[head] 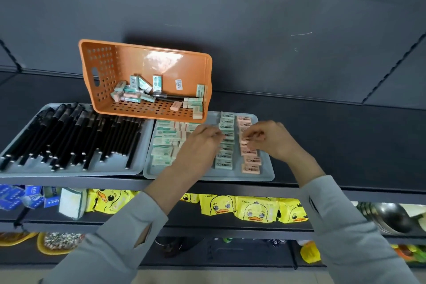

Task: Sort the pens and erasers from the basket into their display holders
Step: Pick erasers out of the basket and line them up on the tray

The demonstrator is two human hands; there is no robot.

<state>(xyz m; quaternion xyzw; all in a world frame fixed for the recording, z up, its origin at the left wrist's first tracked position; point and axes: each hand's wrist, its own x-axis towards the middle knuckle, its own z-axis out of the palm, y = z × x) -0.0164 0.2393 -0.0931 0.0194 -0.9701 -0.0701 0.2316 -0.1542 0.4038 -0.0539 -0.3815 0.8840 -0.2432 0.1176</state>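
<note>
On the right tray, at the near edge of the shelf, both hands work the eraser rows. Right hand pinches a pink eraser in curled fingertips and seats it in the pink column on the tray's right side. I judge it is squaring the row so the labels face up. Left hand lies with fingertips against the green column just to the left, probably bracing it; I cannot tell whether it grips one. Basket lies tipped on its side at the far edge, mouth toward the person, likely to keep its contents within reach. Loose erasers and at least one dark pen are inside. Left tray holds the black pens side by side. I log the sort as well along, not finished.
</note>
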